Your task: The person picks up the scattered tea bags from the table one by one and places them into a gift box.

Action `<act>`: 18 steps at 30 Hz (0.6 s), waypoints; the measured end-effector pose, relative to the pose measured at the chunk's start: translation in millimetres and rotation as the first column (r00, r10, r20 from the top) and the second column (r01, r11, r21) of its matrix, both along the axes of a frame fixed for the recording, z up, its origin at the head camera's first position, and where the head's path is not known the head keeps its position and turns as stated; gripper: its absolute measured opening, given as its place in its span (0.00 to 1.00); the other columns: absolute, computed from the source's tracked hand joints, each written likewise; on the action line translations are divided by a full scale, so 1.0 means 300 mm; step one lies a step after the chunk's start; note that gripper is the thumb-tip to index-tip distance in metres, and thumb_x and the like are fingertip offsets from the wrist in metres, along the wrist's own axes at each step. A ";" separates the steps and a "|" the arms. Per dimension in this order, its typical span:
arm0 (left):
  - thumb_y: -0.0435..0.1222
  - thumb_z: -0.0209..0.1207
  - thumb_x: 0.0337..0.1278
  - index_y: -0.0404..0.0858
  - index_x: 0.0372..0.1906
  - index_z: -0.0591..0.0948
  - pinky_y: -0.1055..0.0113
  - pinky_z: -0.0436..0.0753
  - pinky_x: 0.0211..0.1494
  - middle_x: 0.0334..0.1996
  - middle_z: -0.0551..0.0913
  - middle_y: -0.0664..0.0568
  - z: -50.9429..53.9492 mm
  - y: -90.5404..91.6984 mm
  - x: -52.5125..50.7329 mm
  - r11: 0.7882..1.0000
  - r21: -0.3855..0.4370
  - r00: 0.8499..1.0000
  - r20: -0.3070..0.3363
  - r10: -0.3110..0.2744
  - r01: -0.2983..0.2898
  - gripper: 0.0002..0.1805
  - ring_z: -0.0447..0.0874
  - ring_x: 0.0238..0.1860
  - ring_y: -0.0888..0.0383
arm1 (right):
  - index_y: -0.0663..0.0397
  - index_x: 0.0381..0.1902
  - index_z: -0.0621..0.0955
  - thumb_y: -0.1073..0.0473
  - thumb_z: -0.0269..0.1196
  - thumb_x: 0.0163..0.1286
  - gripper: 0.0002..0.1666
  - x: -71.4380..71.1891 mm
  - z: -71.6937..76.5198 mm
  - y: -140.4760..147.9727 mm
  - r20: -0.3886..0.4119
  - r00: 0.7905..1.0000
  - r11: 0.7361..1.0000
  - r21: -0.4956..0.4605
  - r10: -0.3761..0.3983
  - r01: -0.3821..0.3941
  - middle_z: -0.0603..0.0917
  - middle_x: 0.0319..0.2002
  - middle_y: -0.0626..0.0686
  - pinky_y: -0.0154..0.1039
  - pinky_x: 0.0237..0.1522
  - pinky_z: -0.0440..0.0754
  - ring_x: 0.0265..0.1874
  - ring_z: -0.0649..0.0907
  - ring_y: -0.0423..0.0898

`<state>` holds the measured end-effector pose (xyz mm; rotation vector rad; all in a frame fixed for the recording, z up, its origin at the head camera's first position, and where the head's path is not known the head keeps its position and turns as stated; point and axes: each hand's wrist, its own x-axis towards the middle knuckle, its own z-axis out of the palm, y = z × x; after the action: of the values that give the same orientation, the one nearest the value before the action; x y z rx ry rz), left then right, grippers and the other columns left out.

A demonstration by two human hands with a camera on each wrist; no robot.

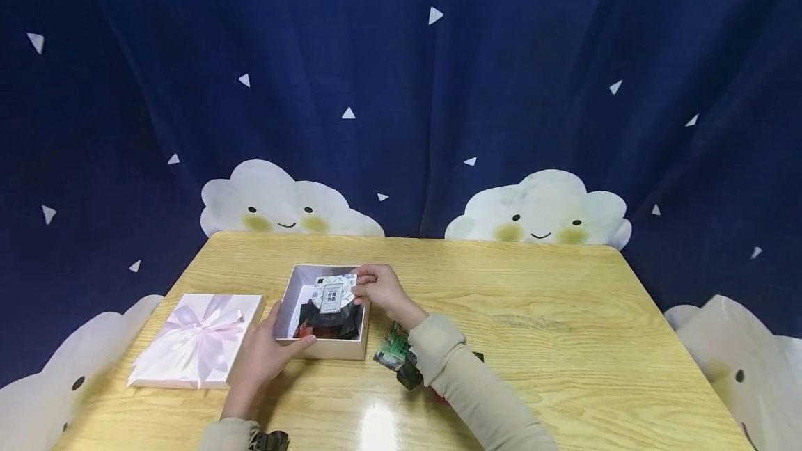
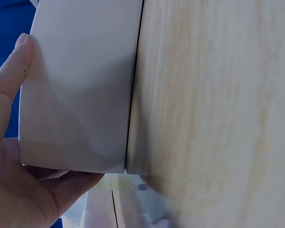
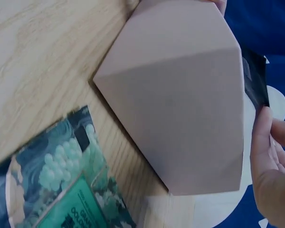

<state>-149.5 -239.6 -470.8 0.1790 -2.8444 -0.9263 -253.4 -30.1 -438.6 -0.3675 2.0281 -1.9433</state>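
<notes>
A white square box (image 1: 335, 349) without its lid stands on the table. My left hand (image 1: 266, 353) holds its near left corner, thumb over the front rim and fingers along the left side. Over the box's far right part, my right hand (image 1: 383, 289) pinches the right edge of a white-and-blue patterned tea sachet (image 1: 334, 292) with a pale label. In the right wrist view, a dark face of the sachet (image 3: 255, 78) shows above the rim. Black packaging (image 1: 310, 317) and something red (image 1: 321, 332) lie inside the box, partly hidden by the front wall.
A pale pink lid (image 1: 250, 308) with a ribbon bow (image 1: 200, 329) lies left of the box. Under the right forearm lies a green grape oolong sachet (image 3: 57, 175), beside a black item (image 1: 409, 374). Other packets there are mostly covered by the sleeve (image 1: 464, 374).
</notes>
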 end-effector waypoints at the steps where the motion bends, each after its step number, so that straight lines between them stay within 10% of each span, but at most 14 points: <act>1: 0.62 0.65 0.34 0.26 0.67 0.55 0.41 0.68 0.55 0.58 0.64 0.24 -0.001 -0.001 0.000 1.000 0.000 1.000 -0.004 -0.001 0.001 0.60 0.67 0.55 0.32 | 0.75 0.50 0.74 0.80 0.57 0.56 0.20 0.002 -0.003 -0.004 0.002 1.000 1.000 0.007 0.005 -0.005 0.79 0.26 0.54 0.39 0.28 0.84 0.17 0.78 0.39; 12: 0.64 0.63 0.34 0.26 0.67 0.55 0.40 0.66 0.56 0.59 0.63 0.25 -0.005 0.000 -0.003 1.000 0.011 1.000 0.009 -0.003 0.003 0.61 0.63 0.57 0.31 | 0.75 0.52 0.73 0.78 0.58 0.55 0.23 0.011 0.000 0.056 -0.005 1.000 0.998 0.057 -0.006 0.007 0.79 0.39 0.72 0.43 0.35 0.83 0.25 0.83 0.44; 18: 0.64 0.63 0.34 0.26 0.67 0.55 0.39 0.66 0.56 0.58 0.63 0.24 -0.003 -0.004 0.003 1.000 0.007 1.000 0.004 -0.002 0.002 0.61 0.64 0.56 0.30 | 0.75 0.49 0.74 0.75 0.61 0.55 0.22 0.023 0.010 0.123 -0.062 0.998 0.998 0.067 0.016 -0.012 0.82 0.34 0.65 0.50 0.37 0.82 0.26 0.83 0.45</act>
<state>-148.7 -240.8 -471.6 0.1796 -2.8460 -0.9373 -246.4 6.9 -435.8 -0.4304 2.1179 -1.8729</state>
